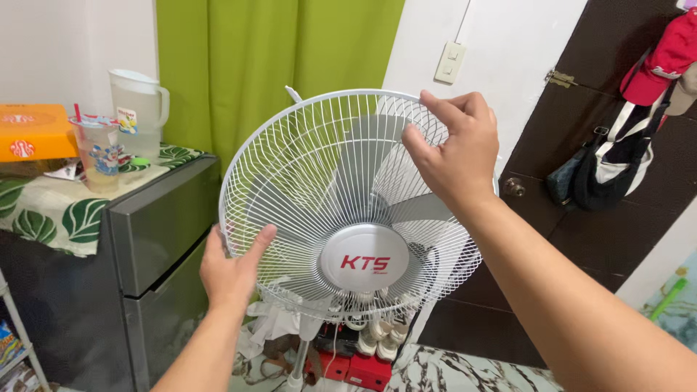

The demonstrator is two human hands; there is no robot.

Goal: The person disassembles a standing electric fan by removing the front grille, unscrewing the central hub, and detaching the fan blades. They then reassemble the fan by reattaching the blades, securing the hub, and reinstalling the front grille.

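Door (581, 239): dark brown, fills the right background, round knob (514, 187) at mid-height, black-and-white bag (610, 163) and red cap (664, 62) hanging on it.

Curtain (239, 65): green, behind the fan, top centre.

Refrigerator (156, 247): grey, two-door, at left; its top is covered by a leaf-print cloth (58, 210) carrying a clear pitcher (138, 101), a plastic cup with straw (96, 152) and an orange box (33, 131).

Stand fan (348, 210): white, centre of view, directly ahead of both hands. Front wire grille (305, 167) faces the camera, tilted slightly upward; grey round hub cap (364, 258) sits low of centre; blades visible behind the wires. Pole (299, 363) runs down to the floor, with shoes (377, 337) and red boxes (359, 366) at its base.

Right hand (457, 149): at the upper-right rim of the grille, fingertips (428, 101) curled over the outer ring, thumb pressing on the wires; a pinching hold on the rim.

Left hand (232, 272): at the lower-left rim, roughly diagonally opposite, palm against the ring, thumb (263, 239) laid over the front wires; partly closed around the edge.

Relation: the grille spans between the two hands, held along a diagonal from lower left to upper right. Both hands are in contact; neither is nearer.

Light switch (450, 62): on the wall above the right hand.
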